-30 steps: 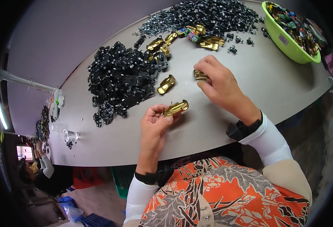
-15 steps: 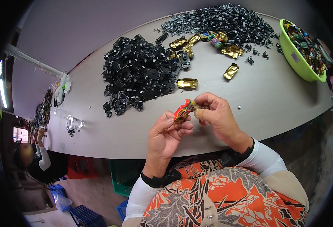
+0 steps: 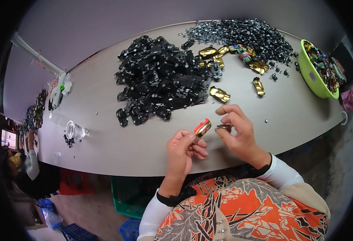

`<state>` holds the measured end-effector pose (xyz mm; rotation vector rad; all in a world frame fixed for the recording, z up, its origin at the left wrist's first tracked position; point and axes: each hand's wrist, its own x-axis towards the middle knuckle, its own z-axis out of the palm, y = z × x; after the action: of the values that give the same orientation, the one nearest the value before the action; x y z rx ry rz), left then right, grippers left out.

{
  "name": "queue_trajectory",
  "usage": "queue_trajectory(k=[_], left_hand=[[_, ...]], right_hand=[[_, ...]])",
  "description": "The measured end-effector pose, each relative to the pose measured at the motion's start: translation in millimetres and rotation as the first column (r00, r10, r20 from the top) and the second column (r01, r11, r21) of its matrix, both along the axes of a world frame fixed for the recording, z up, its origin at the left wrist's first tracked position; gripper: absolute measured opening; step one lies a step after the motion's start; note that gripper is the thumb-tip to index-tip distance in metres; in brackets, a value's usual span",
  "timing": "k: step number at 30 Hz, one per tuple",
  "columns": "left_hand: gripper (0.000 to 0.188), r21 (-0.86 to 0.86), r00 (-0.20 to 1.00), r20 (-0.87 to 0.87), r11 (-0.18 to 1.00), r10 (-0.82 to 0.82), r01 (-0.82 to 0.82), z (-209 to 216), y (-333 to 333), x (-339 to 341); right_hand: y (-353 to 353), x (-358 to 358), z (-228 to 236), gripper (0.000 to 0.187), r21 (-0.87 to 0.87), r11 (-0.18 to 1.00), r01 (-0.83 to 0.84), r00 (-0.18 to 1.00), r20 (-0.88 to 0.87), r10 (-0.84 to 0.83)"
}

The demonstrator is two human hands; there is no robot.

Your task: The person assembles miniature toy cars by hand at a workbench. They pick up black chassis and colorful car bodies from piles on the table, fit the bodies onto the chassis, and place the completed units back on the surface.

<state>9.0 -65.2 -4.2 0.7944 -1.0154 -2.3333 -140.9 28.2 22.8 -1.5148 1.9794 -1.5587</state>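
My left hand (image 3: 184, 149) pinches a small red toy car body (image 3: 203, 127) with yellow and black patterning, holding it tilted above the table. Just to its right, my right hand (image 3: 240, 134) grips a small shiny piece (image 3: 223, 126) between thumb and fingers; its exact kind is hard to make out. A narrow gap separates the piece from the car. Beyond my hands lie a gold toy car body (image 3: 219, 94) and another gold car body (image 3: 259, 86). Several more gold cars (image 3: 207, 52) and a green-and-red car (image 3: 244, 55) are bunched farther back.
A big heap of black car bases (image 3: 156, 76) covers the centre-left. Small wheel-and-axle parts (image 3: 248, 36) are piled behind. A lime-green basin (image 3: 311, 76) full of colourful pieces stands far right. At left are a clear plastic cup (image 3: 75, 130) and a person (image 3: 32, 168) working.
My right hand has drawn away from the red car, with the small piece in its fingers. The left hand keeps hold of the car. The whole view has shifted a little.
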Motion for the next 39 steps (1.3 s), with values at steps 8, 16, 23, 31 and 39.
queue_trajectory(k=[8, 16, 23, 31, 39], left_hand=[[0.021, 0.119, 0.982, 0.005, 0.975, -0.191, 0.189, 7.2, -23.3, 43.2], [0.02, -0.655, 0.907, 0.408, 0.726, 0.106, 0.21, 9.7, -36.1, 34.6], [0.017, -0.86, 0.719, 0.297, -0.152, 0.628, 0.488, 14.3, -77.6, -42.3], [0.016, -0.889, 0.751, 0.211, -0.195, 0.626, 0.413, 17.3, -49.3, -46.2], [0.02, -0.899, 0.808, 0.374, -0.036, 0.454, 0.436, 5.5, 19.6, -45.5]], right_hand=[[-22.5, 30.6, -9.0, 0.027, 0.109, 0.866, -0.489, 0.788, -0.369, 0.492], [-15.1, -1.0, 2.5, 0.018, 0.331, 0.883, -0.332, 0.838, -0.327, 0.438], [1.4, -43.4, -10.6, 0.012, 0.53, 0.827, -0.187, 0.761, -0.454, 0.463], [7.1, -75.6, -15.4, 0.015, 0.203, 0.915, -0.348, 0.925, -0.085, 0.371], [14.5, -85.2, -6.8, 0.018, 0.098, 0.917, -0.386, 0.845, 0.436, 0.309]])
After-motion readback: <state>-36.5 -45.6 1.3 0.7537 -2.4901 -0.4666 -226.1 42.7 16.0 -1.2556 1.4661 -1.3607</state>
